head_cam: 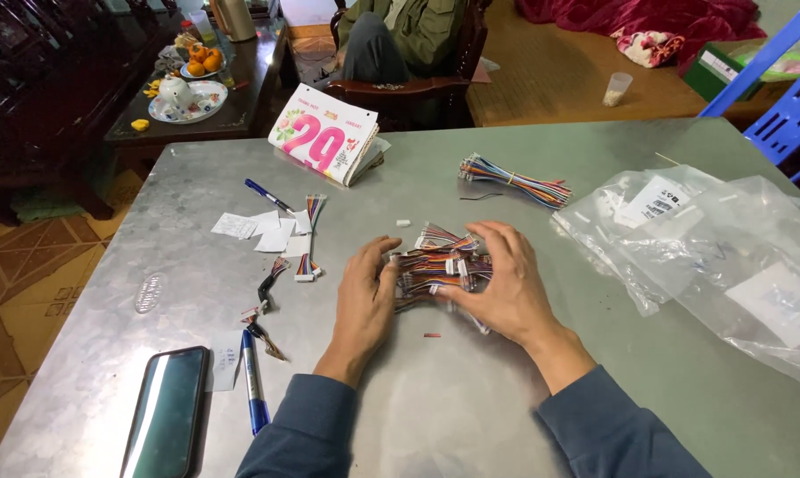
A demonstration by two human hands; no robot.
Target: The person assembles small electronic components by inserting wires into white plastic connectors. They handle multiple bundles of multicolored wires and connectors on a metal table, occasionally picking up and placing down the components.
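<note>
A pile of short multicoloured wire harnesses with white connectors lies in the middle of the grey metal table. My left hand presses against the pile's left side, fingers curled around it. From the right, my right hand cups the pile with its fingers over the top. Both hands squeeze the bundle together on the tabletop.
A tied bundle of coloured wires lies further back. Clear plastic bags cover the right side. On the left are paper slips, two blue pens, a phone, loose harnesses and a tear-off calendar. A person sits in a chair behind.
</note>
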